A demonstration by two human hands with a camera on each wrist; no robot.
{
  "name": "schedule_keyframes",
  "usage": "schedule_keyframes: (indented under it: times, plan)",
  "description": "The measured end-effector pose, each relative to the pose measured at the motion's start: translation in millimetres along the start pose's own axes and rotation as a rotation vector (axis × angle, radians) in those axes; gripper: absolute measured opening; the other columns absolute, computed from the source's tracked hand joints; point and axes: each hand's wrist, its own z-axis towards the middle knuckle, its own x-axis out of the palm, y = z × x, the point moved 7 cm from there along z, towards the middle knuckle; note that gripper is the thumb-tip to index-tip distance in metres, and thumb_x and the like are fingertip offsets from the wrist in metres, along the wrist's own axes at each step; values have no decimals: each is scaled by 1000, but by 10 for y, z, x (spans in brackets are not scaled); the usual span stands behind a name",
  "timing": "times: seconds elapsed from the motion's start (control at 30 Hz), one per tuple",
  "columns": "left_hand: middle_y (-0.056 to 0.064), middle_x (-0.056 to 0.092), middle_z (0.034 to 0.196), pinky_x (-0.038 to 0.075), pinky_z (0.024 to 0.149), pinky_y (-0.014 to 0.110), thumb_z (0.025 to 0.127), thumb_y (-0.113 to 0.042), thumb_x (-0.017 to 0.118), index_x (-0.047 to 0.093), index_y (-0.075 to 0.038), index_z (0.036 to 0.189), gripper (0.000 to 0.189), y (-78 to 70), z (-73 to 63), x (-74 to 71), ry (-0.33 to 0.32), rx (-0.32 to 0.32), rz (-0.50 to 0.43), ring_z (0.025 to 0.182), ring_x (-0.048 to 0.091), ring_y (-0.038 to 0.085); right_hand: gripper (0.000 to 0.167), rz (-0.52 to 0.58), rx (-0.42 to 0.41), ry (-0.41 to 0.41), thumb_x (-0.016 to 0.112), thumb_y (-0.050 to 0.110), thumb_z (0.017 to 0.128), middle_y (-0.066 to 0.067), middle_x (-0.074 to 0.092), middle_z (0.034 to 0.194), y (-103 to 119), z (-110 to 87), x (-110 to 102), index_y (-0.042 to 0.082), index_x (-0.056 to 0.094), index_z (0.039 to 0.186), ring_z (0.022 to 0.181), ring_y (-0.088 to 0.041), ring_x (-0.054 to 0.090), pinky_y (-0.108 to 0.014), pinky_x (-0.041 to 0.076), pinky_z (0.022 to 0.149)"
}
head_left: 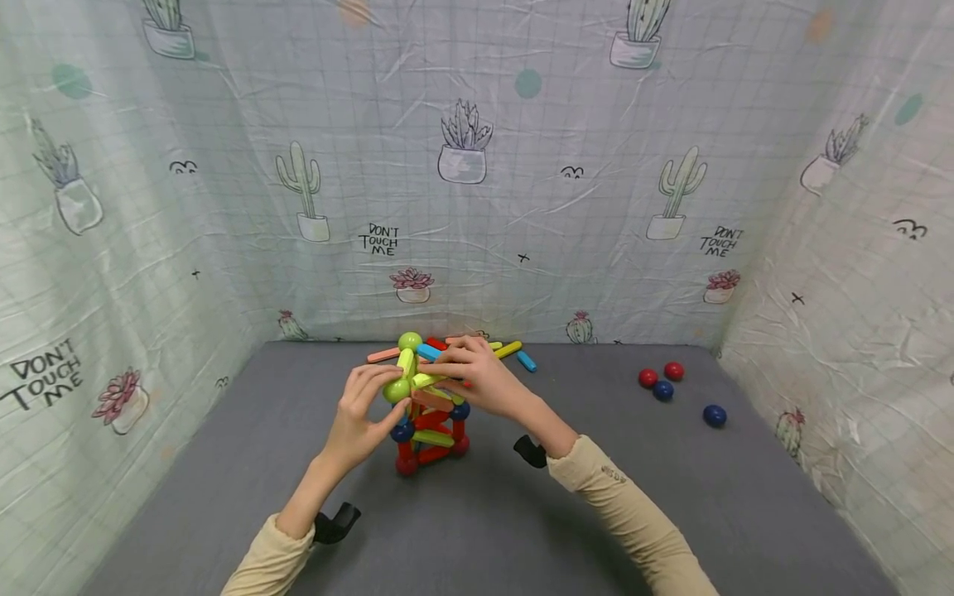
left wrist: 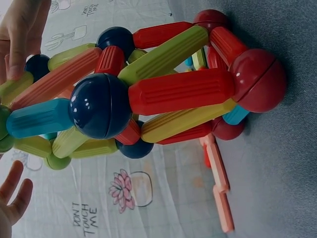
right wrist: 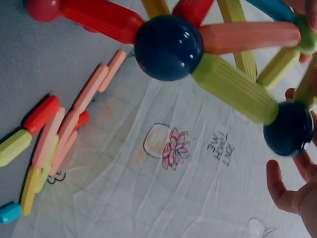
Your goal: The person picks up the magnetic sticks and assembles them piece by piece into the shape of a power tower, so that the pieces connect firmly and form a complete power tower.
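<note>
Left of the middle of the grey worktop, nearer its back edge, stood a tower of ribbed rods and glossy balls. The left hand pinched a lime-green ball at the upper left, while the right hand had its fingers curled about a yellow-green rod at the top, close by a dark blue ball. The work in hand looked to be joining up the top tier, since the lower part already stood as a linked frame. The next move seemed to call for lining up rod ends with balls under light pressure, one hand bracing the frame against twisting.

Each rod was straight and blunt-ended, with grooves along its length and a plastic look; the balls were smooth and shiny, some showing a fine seam. Red balls made the feet. Loose rods lay strewn along the back edge, and four spare balls, two red and two blue, sat toward the right edge. Behind hung a creased sheet printed with cacti.
</note>
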Motion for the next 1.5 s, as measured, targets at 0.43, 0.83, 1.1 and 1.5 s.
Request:
schedule_keyframes:
  times: [0.43,0.83,1.1,1.5]
  plan:
    - [12,62,103,37,84,27,65,-1,75,62,-2,104,42,-14,8,-55,-30,14,13,94,47,26,29,-106,13,-34,67,23,77,9,66,97,61,9,56,25,66,107,98,-14,47,-33,37,82]
    - [13,60,105,36,84,29,75,-19,72,62,-2,106,37,0,8,-66,-43,34,-1,94,46,29,34,-152,-4,-55,68,26,77,7,65,101,89,8,67,24,64,112,101,-16,48,-35,38,83]
    - [10,54,108,39,76,37,61,-9,80,52,-7,119,65,146,-126,28,103,-175,104,94,44,21,35,70,49,-259,66,8,77,-4,62,112,-230,-299,-50,10,62,112,103,-18,50,-36,39,86]
    - [10,54,97,49,70,37,67,-9,77,45,-7,124,66,150,-142,114,162,-238,105,86,53,17,18,-153,501,-123,59,9,83,-8,63,97,-1379,-933,230,8,64,101,87,-22,53,-37,44,73]
